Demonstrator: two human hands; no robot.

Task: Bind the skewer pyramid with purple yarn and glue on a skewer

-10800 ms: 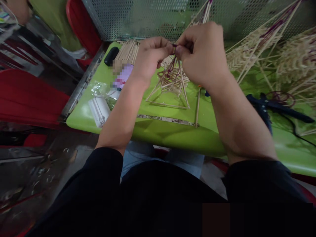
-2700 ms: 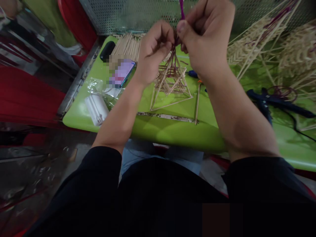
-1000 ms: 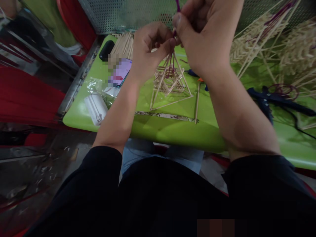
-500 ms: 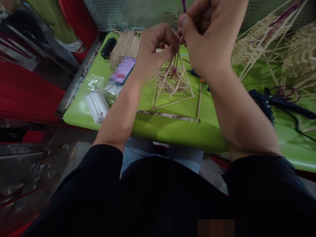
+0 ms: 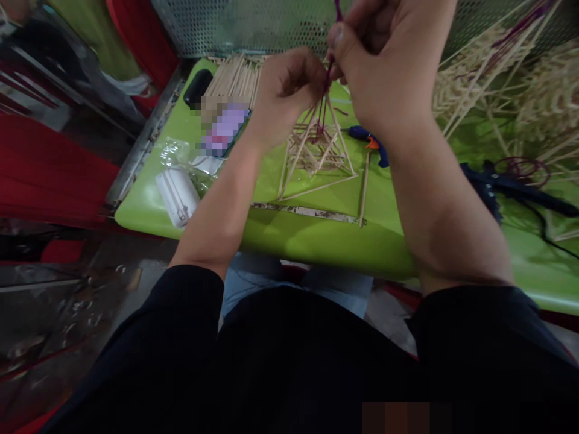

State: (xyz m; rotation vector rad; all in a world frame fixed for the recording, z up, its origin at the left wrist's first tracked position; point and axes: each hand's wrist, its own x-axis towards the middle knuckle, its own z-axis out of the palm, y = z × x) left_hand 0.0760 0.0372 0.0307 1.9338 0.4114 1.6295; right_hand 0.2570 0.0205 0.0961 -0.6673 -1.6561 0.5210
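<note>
A small pyramid of thin wooden sticks [image 5: 316, 154] stands on the lime-green table [image 5: 307, 241]. My left hand [image 5: 283, 93] is closed in a pinch at its peak. My right hand [image 5: 384, 66] is also closed, pinching a purple string [image 5: 337, 9] that rises from the peak to the frame's top; more purple string hangs inside the pyramid. The fingertips of both hands meet at the tip, which they hide.
A bundle of loose sticks [image 5: 235, 78], a black case [image 5: 198, 87], a phone [image 5: 225, 128], a white pouch [image 5: 176, 196] and plastic wrap lie at left. A blue glue gun [image 5: 371, 140], a single stick [image 5: 363, 190], black cable and larger stick frames [image 5: 506, 90] sit at right.
My hands stay pinched at the pyramid's peak; over the last second they shifted slightly right. Compared with 10.8 s ago, the purple string is drawn upward.
</note>
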